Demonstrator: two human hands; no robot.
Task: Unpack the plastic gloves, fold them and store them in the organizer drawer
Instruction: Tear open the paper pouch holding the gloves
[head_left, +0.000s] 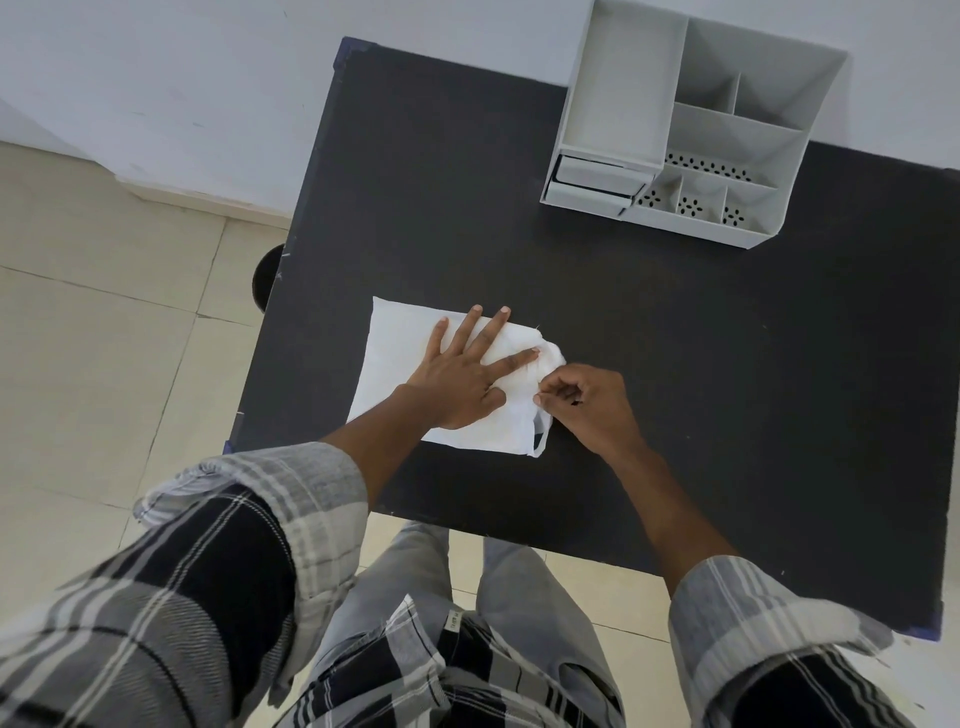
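Observation:
A white packet of plastic gloves (400, 348) lies flat on the black table (675, 364), near its left front part. My left hand (462, 369) presses flat on the packet with fingers spread, holding it down. My right hand (592, 405) pinches the crumpled right end of the packet between thumb and fingertips. The grey organizer (691, 124) stands at the back right of the table, with open compartments on top and small drawers (592, 182) at its front left, which look pushed in.
The table's left edge (270, 322) drops to a tiled floor (104, 312). A dark round object (267, 278) shows below that edge. A pale wall runs behind the table. My legs and plaid sleeves fill the bottom of the view.

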